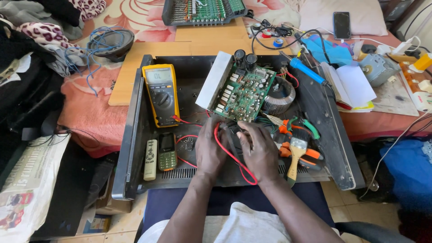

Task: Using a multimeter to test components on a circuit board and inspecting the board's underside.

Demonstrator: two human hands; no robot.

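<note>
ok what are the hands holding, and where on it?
Both the left hand and right hand close around a small dark part by its sides; red lead loops across them. Exact grip hidden.

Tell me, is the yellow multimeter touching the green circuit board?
Apart. The head view shows a strip of the dark metal chassis between the yellow multimeter and the green circuit board.

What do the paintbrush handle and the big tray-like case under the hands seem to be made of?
The paintbrush handle looks like pale varnished wood, tan with a slight sheen. The case looks like sheet metal painted dark, judging by its thin folded rim and punched vent slots, though plastic parts cannot be ruled out.
</note>
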